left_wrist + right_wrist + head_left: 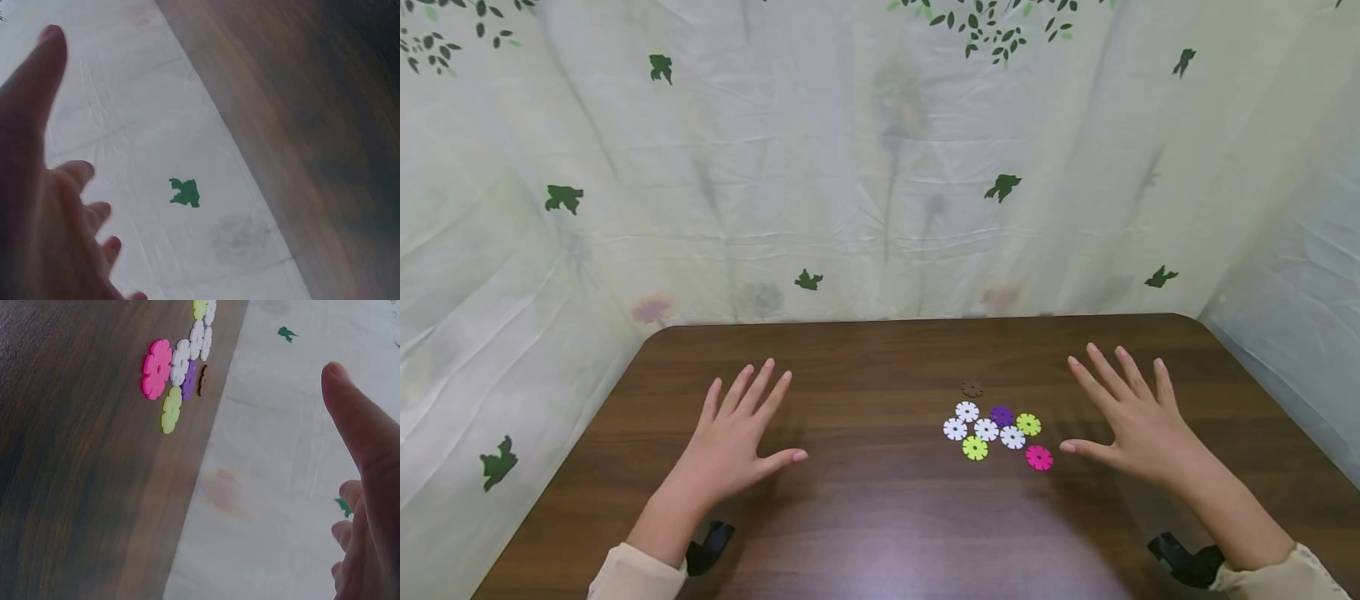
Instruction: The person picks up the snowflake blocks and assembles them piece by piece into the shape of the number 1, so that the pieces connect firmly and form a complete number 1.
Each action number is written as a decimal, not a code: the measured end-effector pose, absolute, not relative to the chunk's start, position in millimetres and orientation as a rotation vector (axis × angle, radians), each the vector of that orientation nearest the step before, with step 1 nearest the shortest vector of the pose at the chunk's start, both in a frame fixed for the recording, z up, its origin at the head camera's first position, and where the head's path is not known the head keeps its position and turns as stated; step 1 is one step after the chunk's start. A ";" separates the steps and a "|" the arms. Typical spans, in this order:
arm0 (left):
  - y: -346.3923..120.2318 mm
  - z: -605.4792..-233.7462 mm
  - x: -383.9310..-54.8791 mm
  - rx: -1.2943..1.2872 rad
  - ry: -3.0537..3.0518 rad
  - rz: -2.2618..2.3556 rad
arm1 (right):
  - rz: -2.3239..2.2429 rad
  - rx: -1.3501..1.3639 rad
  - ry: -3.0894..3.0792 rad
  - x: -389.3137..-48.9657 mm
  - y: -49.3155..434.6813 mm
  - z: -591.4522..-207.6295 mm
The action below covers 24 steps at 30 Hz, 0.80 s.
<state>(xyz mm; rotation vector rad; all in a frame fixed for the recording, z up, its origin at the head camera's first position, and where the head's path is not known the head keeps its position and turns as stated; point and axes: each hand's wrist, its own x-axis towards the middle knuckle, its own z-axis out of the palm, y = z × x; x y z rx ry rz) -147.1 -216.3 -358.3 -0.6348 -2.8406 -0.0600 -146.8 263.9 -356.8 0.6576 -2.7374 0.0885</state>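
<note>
Nine small, flat, plastic-looking discs [987, 430] with notched, flower-like edges lie in a loose cluster right of the middle of the dark brown wood-grain table [865, 375]. The four white discs [955, 429] sit close together, with a purple disc [1002, 416] on their far side. One yellow-green disc [975, 448] lies at the near left and another yellow-green disc [1028, 424] at the right. A bright pink disc [1039, 457] is nearest on the right; a brown disc [972, 389], almost lost against the wood, is farthest.

The left hand [733, 443], well left of the cluster, is raised over the table with its fingers spread and thumb held out, bare of any object. The right hand [1138, 433] is spread just as wide above the right side, its thumb near the pink disc but apart from it.
</note>
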 end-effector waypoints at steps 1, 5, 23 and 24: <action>-215.6 -358.4 -147.3 -0.661 -2.818 -0.066 | 0.094 0.665 -2.734 -146.7 263.6 -356.9; -211.0 -359.3 -149.0 -0.770 -2.701 -0.124 | 0.138 0.705 -2.712 -146.8 263.1 -357.2; -169.9 -378.8 -158.0 -0.958 -2.460 -0.506 | 0.425 0.883 -2.580 -150.4 250.2 -366.8; -167.0 -379.3 -157.7 -0.960 -2.462 -0.540 | 0.438 0.881 -2.582 -149.7 249.4 -368.2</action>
